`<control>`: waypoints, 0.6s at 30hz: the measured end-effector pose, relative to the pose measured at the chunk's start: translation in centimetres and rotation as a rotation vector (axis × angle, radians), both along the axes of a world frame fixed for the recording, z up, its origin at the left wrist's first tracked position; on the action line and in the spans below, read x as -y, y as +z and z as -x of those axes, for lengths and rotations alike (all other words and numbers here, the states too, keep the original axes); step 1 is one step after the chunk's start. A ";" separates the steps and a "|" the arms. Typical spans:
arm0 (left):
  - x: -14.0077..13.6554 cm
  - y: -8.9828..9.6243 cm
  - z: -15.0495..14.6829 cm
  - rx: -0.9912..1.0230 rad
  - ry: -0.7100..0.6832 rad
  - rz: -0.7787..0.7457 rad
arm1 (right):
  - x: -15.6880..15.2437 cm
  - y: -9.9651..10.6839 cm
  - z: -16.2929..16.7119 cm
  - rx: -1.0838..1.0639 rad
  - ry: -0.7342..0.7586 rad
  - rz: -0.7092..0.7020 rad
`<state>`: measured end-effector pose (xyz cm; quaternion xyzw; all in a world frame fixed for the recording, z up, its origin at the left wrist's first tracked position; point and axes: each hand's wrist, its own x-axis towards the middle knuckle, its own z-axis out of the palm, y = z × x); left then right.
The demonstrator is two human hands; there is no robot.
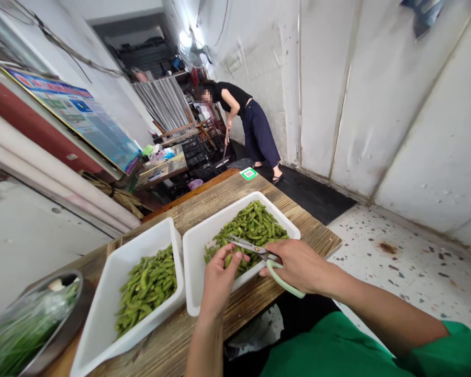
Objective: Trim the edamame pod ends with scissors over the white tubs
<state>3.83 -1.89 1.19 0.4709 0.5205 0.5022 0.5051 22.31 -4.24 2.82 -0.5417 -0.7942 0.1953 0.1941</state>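
Observation:
My right hand (298,264) grips a pair of scissors (255,247) with pale green handles, its blades slightly parted and pointing left. Close to the blade tips, my left hand (220,277) pinches an edamame pod (228,259), partly covered by the fingers. Both hands are over the near edge of a white plastic tub (191,267). Inside that tub lies a heap of green edamame pods (255,222). To its left stands a second white tub (98,319), which also holds a pile of edamame pods (151,288).
A wooden table (317,235) carries both tubs and a QR code card (248,174). At the left, a metal bowl (80,285) holds bagged green vegetables (31,319). Beyond the table, a person (235,104) bends over a long-handled tool beside a cluttered table (165,170).

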 end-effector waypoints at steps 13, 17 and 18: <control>-0.9 -0.2 1.6 -0.085 -0.059 0.035 | 0.4 -1.3 0.0 0.081 -0.008 0.081; -0.7 0.2 1.6 0.289 -0.036 0.033 | 0.8 -1.0 -0.4 -0.054 0.011 0.133; -0.6 0.2 1.4 0.379 -0.022 0.043 | 1.0 -0.8 -0.5 -0.100 0.037 0.151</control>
